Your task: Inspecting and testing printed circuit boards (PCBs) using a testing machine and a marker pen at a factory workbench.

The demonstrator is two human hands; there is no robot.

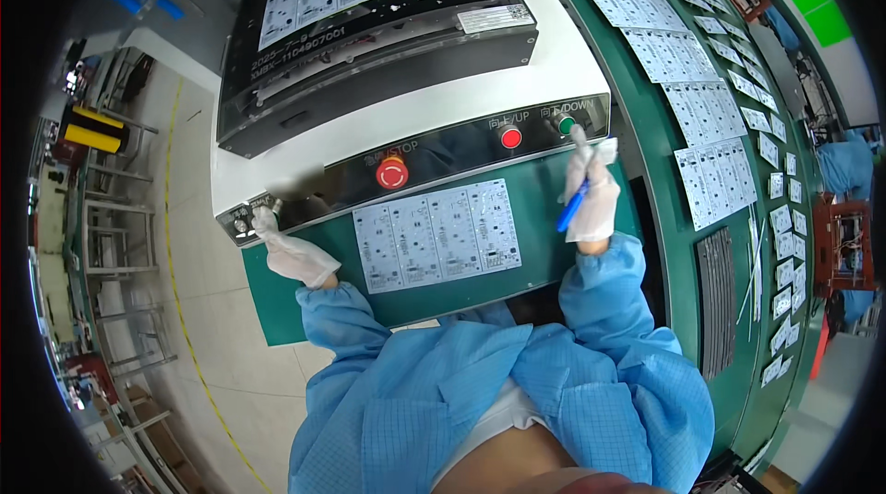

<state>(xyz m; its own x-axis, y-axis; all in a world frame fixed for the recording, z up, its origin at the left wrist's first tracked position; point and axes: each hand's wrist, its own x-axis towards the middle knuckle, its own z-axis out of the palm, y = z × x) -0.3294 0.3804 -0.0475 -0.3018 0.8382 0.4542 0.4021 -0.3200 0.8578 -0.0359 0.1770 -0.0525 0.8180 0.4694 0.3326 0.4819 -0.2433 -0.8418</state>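
Head view, gloved hands (598, 193), part-hidden green button (566, 126)

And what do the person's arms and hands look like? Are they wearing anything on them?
Yes! The left hand and the right hand both wear thin, whitish gloves that end around the wrist. The arms are in long, loose light-blue sleeves with a fine grid pattern, wrinkled and gathered near the cuffs.

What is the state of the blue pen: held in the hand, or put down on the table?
Held: the blue pen sticks out from the gloved right hand, its other end hidden.
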